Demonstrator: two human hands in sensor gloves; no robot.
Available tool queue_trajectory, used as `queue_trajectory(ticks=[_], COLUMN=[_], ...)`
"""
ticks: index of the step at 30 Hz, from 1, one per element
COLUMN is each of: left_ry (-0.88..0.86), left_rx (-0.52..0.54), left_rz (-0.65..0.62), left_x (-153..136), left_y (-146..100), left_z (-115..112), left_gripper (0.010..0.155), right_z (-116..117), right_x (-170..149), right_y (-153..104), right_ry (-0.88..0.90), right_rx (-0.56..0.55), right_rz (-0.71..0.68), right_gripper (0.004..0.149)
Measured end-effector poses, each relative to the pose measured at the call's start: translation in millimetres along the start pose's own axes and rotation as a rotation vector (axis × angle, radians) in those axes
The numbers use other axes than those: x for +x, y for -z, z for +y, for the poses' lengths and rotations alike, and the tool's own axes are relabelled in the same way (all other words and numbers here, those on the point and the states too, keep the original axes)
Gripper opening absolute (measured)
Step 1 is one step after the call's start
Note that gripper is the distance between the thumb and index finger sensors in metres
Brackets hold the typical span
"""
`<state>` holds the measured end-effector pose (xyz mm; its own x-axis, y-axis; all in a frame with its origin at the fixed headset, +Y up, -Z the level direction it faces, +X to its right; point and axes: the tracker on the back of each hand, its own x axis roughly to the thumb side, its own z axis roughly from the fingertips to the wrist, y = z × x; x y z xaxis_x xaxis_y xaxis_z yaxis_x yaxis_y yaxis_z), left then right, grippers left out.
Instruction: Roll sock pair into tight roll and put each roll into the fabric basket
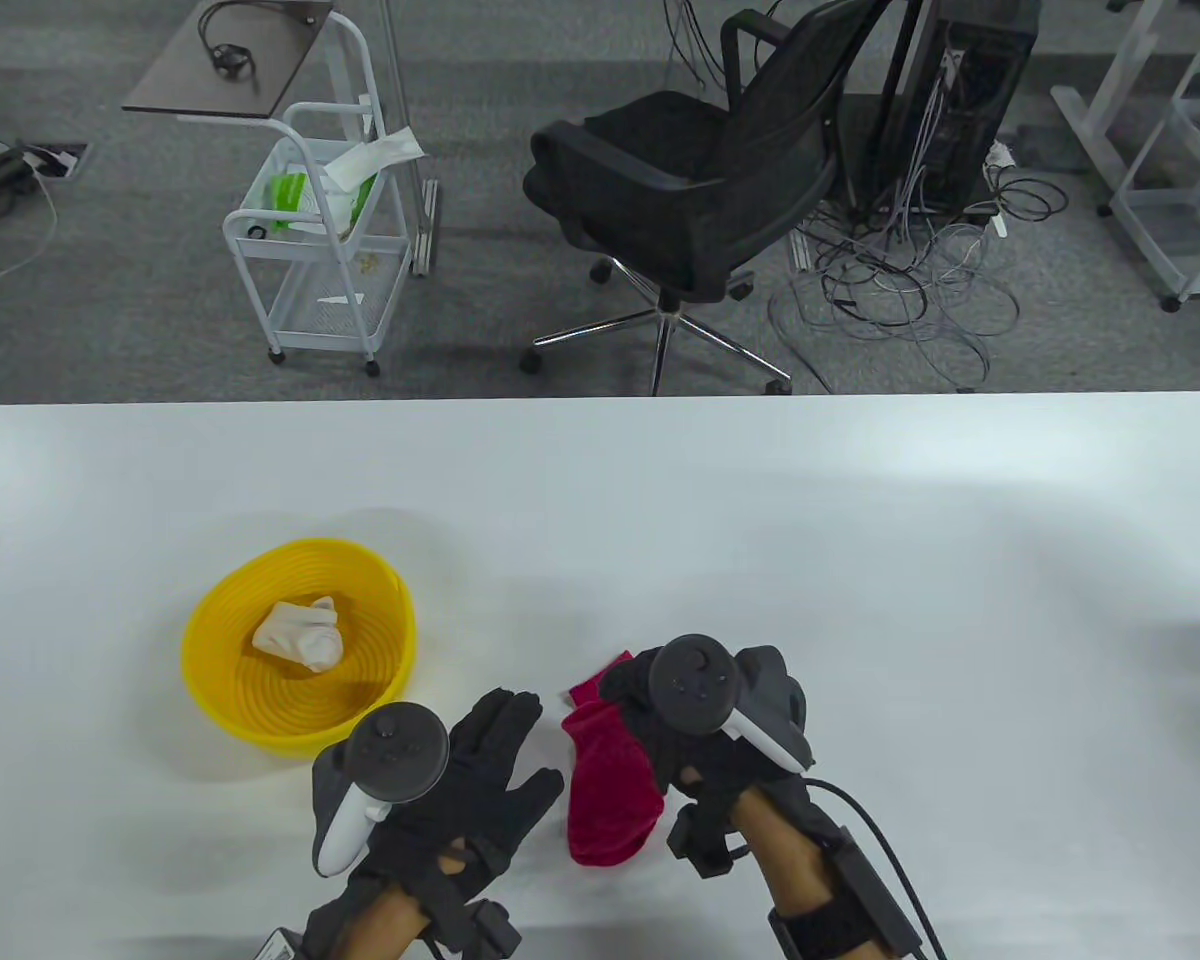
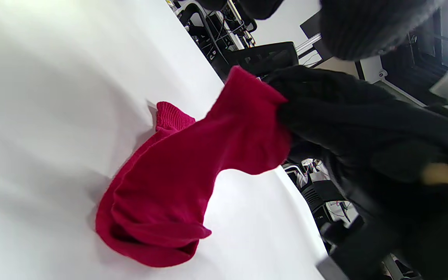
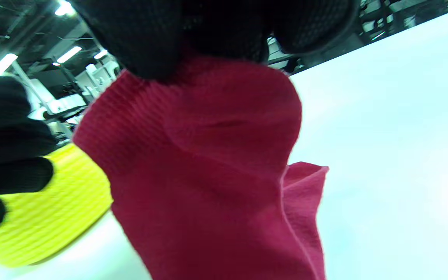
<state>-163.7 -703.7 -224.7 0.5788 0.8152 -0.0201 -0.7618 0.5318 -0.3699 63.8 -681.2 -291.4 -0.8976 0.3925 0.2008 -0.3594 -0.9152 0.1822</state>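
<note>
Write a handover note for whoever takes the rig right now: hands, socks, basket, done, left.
Right hand: pinches the top edge of the red socks, lifting that end; the lower end lies on the table.
Left hand: open, fingers straight, flat beside the red socks, between them and the basket. It holds nothing.
Basket: yellow, to the left, with one white sock roll inside.
Done: the white roll is in the basket.
Left: the red socks are not rolled yet; roll them tight and put the roll into the basket.
</note>
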Motion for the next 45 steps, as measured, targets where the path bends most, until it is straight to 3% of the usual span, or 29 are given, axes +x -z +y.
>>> queue_trajectory(ticks=[12, 18, 25, 31, 33, 38, 45], left_ry=[0.003, 0.016, 0.098, 0.205, 0.230, 0.277, 0.453], left_rx=[-0.010, -0.035, -0.096, -0.258, -0.307, -0.281, -0.273], left_rz=[0.003, 0.008, 0.015, 0.001, 0.007, 0.003, -0.016], left_x=[-1, -2, -5, -11, -11, -10, -9], left_y=[0, 2, 11, 26, 27, 28, 32], left_z=[0, -1, -13, -40, -46, -51, -62], left_gripper=[0.078, 0.077, 0.073, 0.071, 0.070, 0.065, 0.058], right_z=[30, 32, 12, -2, -1, 9, 38], right_x=[-15, -18, -29, -34, -31, -18, -2], right_y=[52, 56, 32, -3, -14, -40, -61], right_ry=[-0.154, -0.124, -0.038, 0.023, 0.027, -0.065, -0.251], right_rx=[-0.038, -0.057, -0.063, -0.027, 0.027, 0.136, 0.233], right_rz=[0.149, 0.172, 0.080, 0.062, 0.052, -0.029, -0.096], right_gripper=[0.042, 0.057, 0.063, 0.057, 0.055, 0.044, 0.044])
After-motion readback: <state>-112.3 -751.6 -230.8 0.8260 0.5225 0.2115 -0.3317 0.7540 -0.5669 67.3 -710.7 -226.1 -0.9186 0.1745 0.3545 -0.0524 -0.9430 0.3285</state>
